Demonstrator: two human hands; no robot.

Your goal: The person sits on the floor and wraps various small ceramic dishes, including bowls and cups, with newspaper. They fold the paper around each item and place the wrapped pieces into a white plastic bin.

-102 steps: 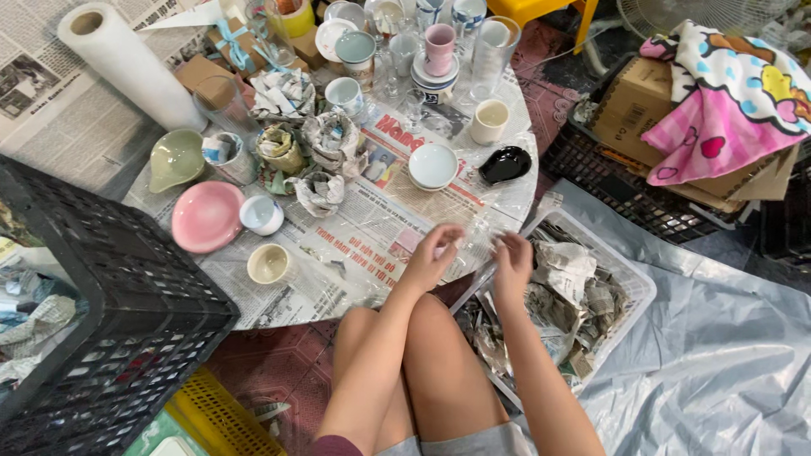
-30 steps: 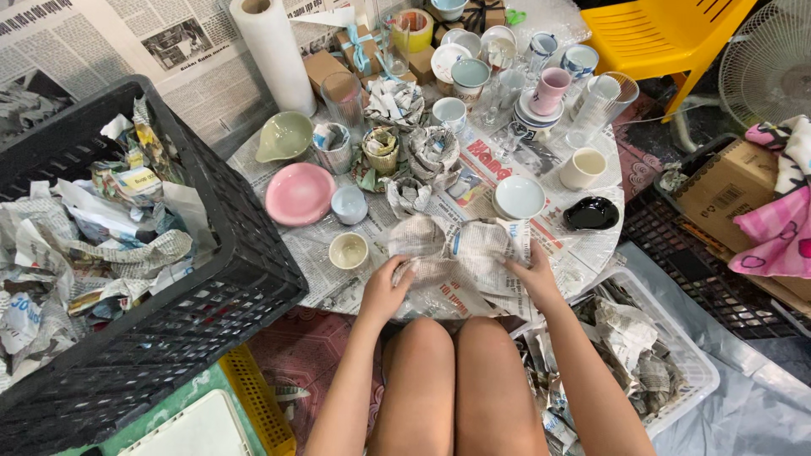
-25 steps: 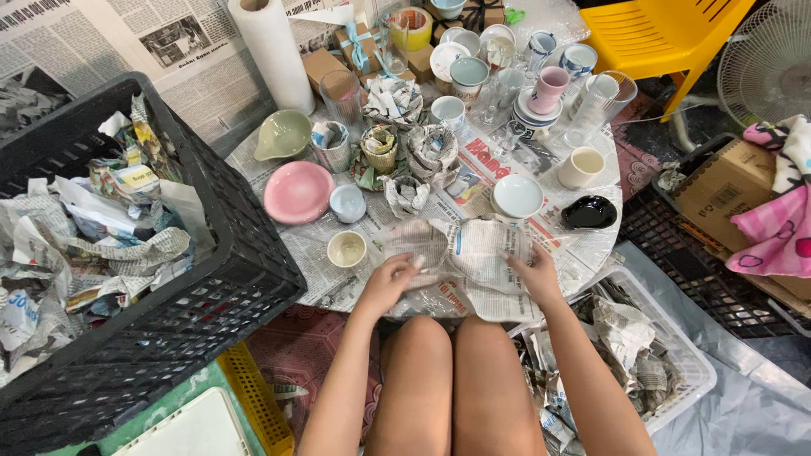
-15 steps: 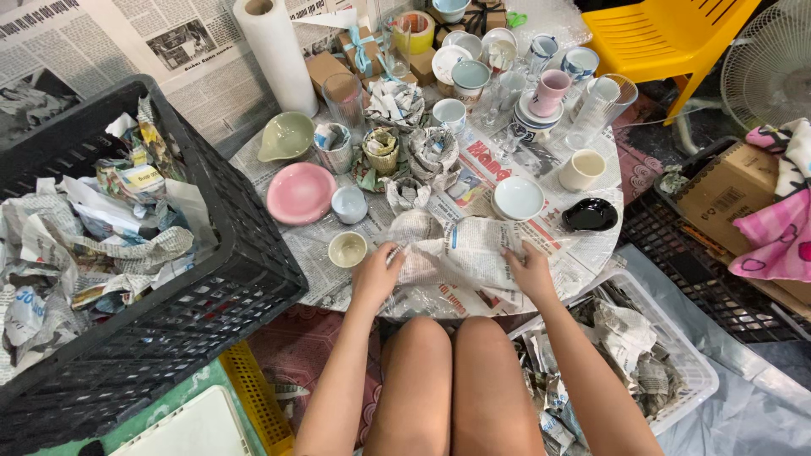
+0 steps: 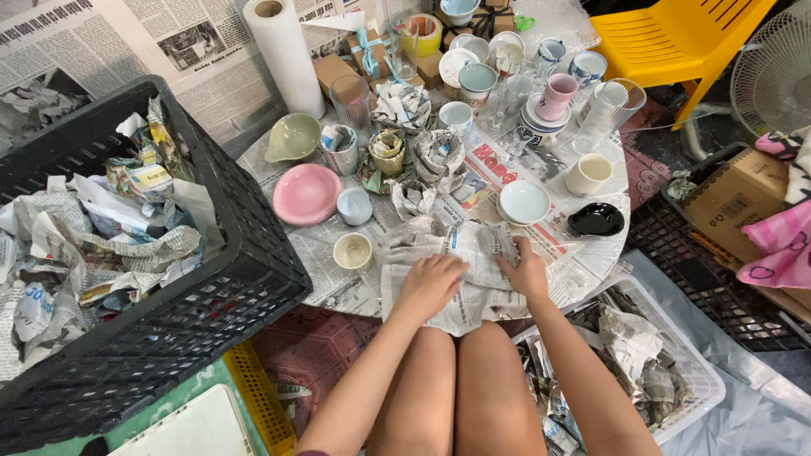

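1. Left hand (image 5: 431, 283) and right hand (image 5: 525, 272) both lie flat, fingers spread, pressing a crumpled sheet of newspaper (image 5: 460, 274) at the near edge of the table (image 5: 591, 262). Neither grip pinches anything.
2. Risk: the sheet overhangs the near edge above the knees; a tug could drag it against the small cream bowl (image 5: 352, 251) just left or the white bowl (image 5: 524, 203) just beyond.
3. Risk: the black dish (image 5: 596, 220) sits near the right rim and could be knocked off by an elbow.
4. The table is round, covered in newsprint and crowded with cups, bowls, a pink plate (image 5: 307, 193) and a paper roll (image 5: 285, 52).
5. Surroundings: black crate (image 5: 220, 279) of crumpled paper left, white basket (image 5: 688, 380) right, yellow chair (image 5: 676, 42) far right.
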